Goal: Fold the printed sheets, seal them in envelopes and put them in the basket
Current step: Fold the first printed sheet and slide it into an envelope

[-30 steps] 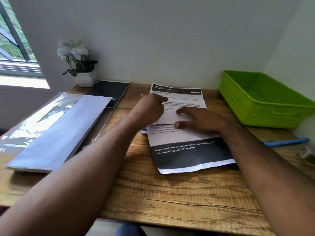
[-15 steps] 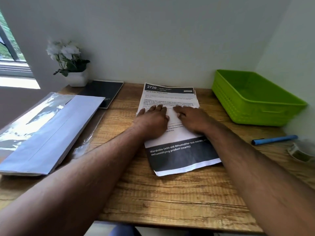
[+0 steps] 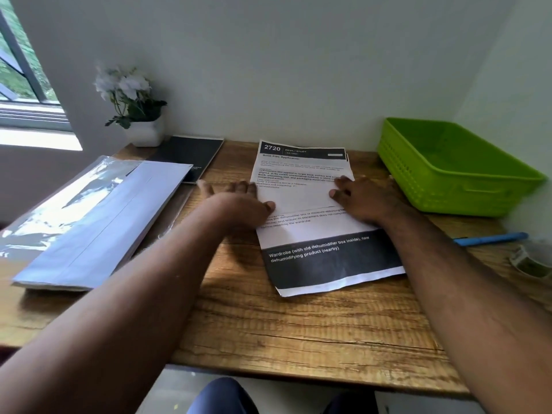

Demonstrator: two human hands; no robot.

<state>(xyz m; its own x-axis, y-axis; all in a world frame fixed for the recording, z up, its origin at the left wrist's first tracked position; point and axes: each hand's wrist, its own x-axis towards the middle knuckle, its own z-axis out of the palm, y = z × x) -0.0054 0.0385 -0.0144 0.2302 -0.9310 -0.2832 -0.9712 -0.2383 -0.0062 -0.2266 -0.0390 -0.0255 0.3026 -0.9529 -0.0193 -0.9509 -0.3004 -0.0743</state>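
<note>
The printed sheet point(image 3: 301, 201) lies in the middle of the wooden bench point(image 3: 298, 330), its near part already turned up over the middle so that a crease line runs across it, with a dark printed band facing up on the folded flap. More sheets seem to lie under it, their edges just showing at its far right corner.

The left hand point(image 3: 239, 201) rests flat at the left end of the crease, fingers straight and spread, partly off the sheet onto the bench. The right hand point(image 3: 363, 198) presses at the right end of the crease; its fingers look bent at the tips, but it holds nothing.

The step in hand looks like setting this first fold. To do it well, keep the side edges of the flap lined up with the sheet's side edges before pressing hard; the flap sits a little askew to the sheet, so a small correction may be worth making first. Then press along the whole crease with flat fingers, one hand pinning the sheet so that it cannot slide over those beneath.

The stack of envelopes point(image 3: 98, 222) waits well left of the sheet, beside a clear plastic sleeve point(image 3: 53, 201); the green basket point(image 3: 424, 186) stands to its right, holding nothing that can be seen.
</note>
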